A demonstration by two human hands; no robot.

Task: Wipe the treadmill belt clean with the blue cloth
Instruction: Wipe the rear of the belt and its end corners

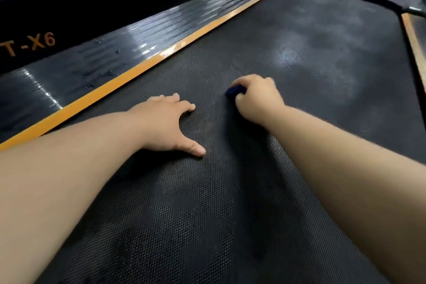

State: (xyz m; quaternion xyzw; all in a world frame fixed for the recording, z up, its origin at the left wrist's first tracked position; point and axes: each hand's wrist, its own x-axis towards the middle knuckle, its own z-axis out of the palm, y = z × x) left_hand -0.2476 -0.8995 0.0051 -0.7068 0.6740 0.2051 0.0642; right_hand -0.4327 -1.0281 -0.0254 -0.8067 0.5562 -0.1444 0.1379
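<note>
The black textured treadmill belt (pixel 288 57) fills most of the head view, with pale dusty smears toward its far end. My right hand (pixel 258 97) grips a small bunched dark blue cloth (pixel 234 91) and holds it down on the belt near the middle. Only a bit of the cloth shows past my fingers. My left hand (pixel 170 122) rests flat on the belt to the left of it, fingers spread and thumb out.
A glossy black ribbed side rail (pixel 143 37) with an orange strip (pixel 184 41) runs along the belt's left edge. Another orange strip (pixel 412 37) borders the right edge. A black panel with orange lettering (pixel 34 42) stands at far left.
</note>
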